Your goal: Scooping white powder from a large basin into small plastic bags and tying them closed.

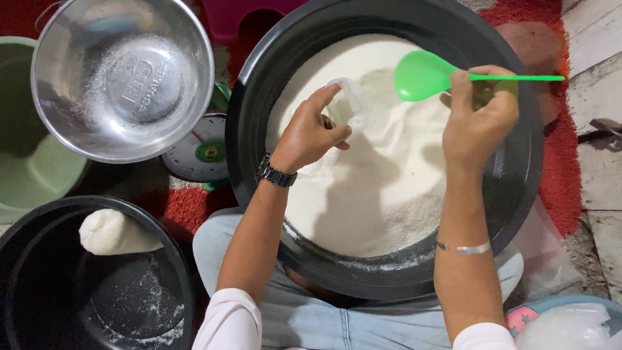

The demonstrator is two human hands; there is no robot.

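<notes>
Green spoon [422, 74] pinched in your right hand [478, 116] hovers at two o'clock over the black tub [518, 188] of white powder [389, 181], while your left hand [310, 133] pinches a clear bag [353, 104] open at centre.

It looks like a home floor used for packing food. Left of the left hand [311, 133] stand a kitchen scale [201, 152] and a steel bowl [123, 78] on a red carpet [188, 207].
</notes>
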